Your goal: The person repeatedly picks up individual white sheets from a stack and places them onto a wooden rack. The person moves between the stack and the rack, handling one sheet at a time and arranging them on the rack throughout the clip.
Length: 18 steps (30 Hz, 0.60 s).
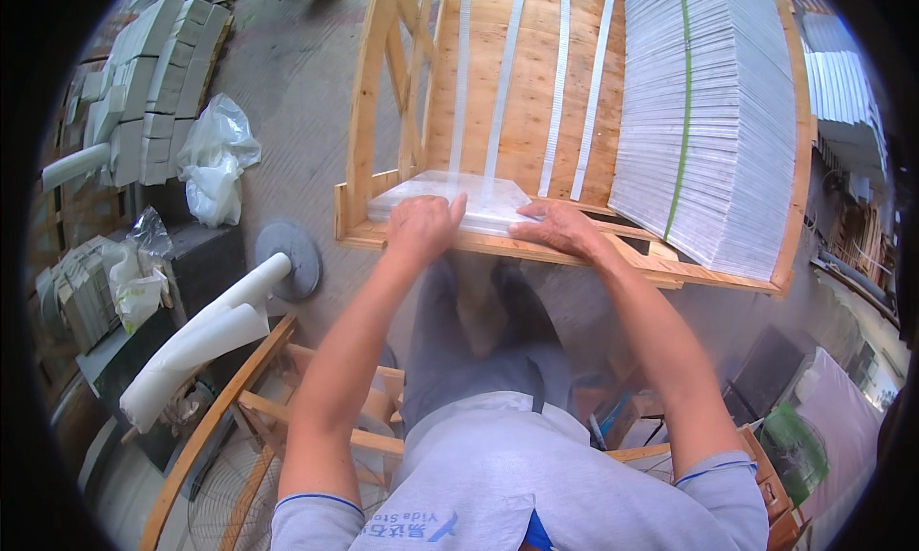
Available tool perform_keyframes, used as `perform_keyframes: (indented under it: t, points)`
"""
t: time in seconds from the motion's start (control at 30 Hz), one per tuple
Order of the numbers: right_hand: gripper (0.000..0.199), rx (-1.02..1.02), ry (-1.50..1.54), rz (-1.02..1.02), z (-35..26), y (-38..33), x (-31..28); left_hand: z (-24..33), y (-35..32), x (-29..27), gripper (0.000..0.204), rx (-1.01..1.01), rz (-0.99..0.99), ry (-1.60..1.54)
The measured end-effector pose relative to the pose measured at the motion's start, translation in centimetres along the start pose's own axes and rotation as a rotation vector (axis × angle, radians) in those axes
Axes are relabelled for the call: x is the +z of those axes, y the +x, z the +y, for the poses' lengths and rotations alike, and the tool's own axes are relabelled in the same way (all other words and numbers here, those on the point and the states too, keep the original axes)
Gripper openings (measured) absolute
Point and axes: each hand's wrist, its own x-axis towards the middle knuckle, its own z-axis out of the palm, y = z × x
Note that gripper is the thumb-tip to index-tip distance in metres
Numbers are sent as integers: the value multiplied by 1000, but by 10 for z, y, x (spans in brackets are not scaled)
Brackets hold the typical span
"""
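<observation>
A whitish flat slab, or a low stack of them, lies in the near left corner of an open wooden crate. Its surface looks pale and slightly see-through, so I cannot make out its exact kind. Over its near left edge my left hand is closed, with the thumb up. My right hand grips the slab's right corner, close above the crate's front rail. The fingertips of both hands are partly hidden.
Many thin pale sheets, bound with a green strap, stand on edge in the crate's right side. White strips run down its plywood back. At left are wrapped stacks, plastic bags and a white roll. A wooden frame stands near me.
</observation>
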Motion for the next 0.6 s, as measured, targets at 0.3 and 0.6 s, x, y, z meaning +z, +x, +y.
perform_keyframes:
  t: [0.3,0.6]
  points:
    - [77,-54,-180,16,-3,-6,-4,8,3,-3,48,-93,-14,64]
    - [28,-382,-269,701,-55,-12,80,-17,-3,36,27,113,235,228]
